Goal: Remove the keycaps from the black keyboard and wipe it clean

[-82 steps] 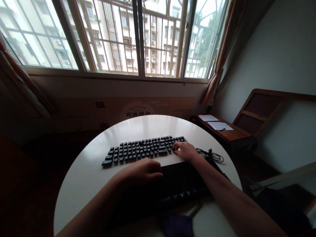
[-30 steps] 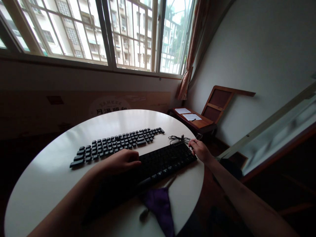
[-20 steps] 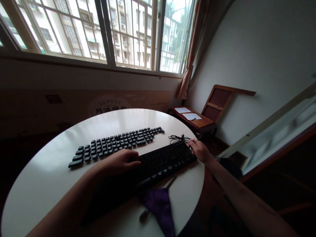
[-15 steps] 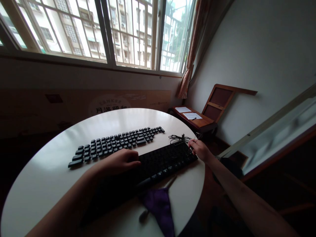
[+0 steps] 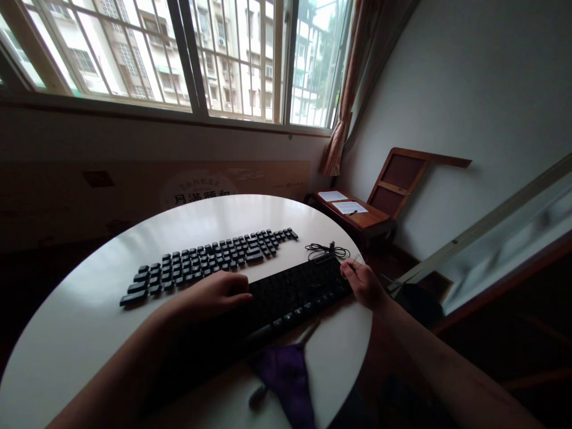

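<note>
**A:** From the head view, where's the keyboard (image 5: 295, 295)?
**B:** On the desk (image 5: 89, 333), at 6 o'clock from the rows of keycaps (image 5: 205, 262). The left hand (image 5: 214, 295) lies released on it, probably steadying it.
**A:** And the right hand (image 5: 363, 285)?
**B:** At its 3 o'clock end, fingers (image 5: 352, 271) bent. Grasping or not, I cannot tell.

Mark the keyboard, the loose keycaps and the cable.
keyboard (image 5: 295, 292): head view, middle of its top face.
keycaps (image 5: 210, 261): head view, middle of the laid-out rows.
cable (image 5: 328, 250): head view, coiled bundle.
</note>
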Motion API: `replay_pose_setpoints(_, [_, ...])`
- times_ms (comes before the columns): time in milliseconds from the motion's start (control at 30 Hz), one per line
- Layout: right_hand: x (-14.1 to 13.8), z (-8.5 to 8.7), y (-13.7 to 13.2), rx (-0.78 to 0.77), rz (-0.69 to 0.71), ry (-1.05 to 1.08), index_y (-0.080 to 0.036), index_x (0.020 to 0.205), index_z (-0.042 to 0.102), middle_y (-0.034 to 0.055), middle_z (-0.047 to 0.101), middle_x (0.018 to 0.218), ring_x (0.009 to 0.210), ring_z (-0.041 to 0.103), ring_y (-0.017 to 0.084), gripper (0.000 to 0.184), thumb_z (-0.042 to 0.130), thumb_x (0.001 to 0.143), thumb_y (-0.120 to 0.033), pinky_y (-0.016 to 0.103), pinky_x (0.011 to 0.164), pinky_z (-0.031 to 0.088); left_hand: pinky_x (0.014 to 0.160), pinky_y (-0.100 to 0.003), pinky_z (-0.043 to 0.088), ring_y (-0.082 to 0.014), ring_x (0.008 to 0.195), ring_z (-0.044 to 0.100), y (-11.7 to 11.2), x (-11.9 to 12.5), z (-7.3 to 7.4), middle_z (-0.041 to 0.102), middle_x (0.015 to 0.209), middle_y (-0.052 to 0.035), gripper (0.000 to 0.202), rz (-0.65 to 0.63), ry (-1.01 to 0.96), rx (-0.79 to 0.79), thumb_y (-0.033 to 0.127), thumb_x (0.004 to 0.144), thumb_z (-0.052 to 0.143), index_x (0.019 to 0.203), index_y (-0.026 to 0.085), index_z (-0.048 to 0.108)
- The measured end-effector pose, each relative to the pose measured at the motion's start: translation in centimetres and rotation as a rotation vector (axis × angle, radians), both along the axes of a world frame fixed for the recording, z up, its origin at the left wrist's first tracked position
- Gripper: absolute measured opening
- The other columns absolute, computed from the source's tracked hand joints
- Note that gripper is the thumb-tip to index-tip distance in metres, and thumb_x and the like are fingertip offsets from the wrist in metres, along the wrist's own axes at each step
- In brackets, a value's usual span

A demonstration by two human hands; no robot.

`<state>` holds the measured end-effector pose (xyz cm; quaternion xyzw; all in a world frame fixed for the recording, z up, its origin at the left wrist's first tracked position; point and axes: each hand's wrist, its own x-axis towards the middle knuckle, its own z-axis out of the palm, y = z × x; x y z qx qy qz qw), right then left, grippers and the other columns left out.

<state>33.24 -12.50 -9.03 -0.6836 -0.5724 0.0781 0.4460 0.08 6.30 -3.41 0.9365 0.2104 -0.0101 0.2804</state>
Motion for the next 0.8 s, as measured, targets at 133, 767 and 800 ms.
replay_pose_setpoints(133, [0.5, -1.0, 0.1, 0.073, -0.043, 0.136, -0.020, 0.074, 0.051, -0.0023, 0.044, 0.058, 0.053, 0.042, 0.015, 0.036, 0.041, 0.097, -0.045, 0.026, 0.053, 0.035, 0.061, -0.025, 0.035, -0.0164, 0.069, 0.053, 0.0, 0.1, 0.0, 0.059, 0.074, -0.0006, 0.043, 0.000, 0.005, 0.011, 0.057, 0.090, 0.050, 0.077, 0.017, 0.059])
replay_pose_setpoints(767, [1.7, -2.4, 1.1, 0.220, -0.117, 0.604, -0.020, 0.075, 0.050, -0.0055, 0.043, 0.055, 0.045, 0.045, 0.011, 0.032, 0.052, 0.088, -0.049, 0.022, 0.043, 0.035, 0.059, -0.025, 0.035, -0.0159, 0.066, 0.052, -0.1, 0.0, 0.2, 0.059, 0.071, -0.0001, 0.041, -0.002, -0.001, 0.020, 0.056, 0.088, 0.052, 0.076, 0.017, 0.059])
replay_pose_setpoints(800, [1.7, -2.3, 1.1, 0.222, -0.118, 0.614, -0.020, 0.075, 0.050, -0.0059, 0.043, 0.055, 0.044, 0.045, 0.010, 0.032, 0.053, 0.087, -0.050, 0.021, 0.042, 0.034, 0.059, -0.025, 0.035, -0.0159, 0.066, 0.052, -0.2, 0.0, 0.3, 0.059, 0.071, -0.0001, 0.041, -0.004, 0.000, 0.021, 0.056, 0.088, 0.051, 0.076, 0.017, 0.059])
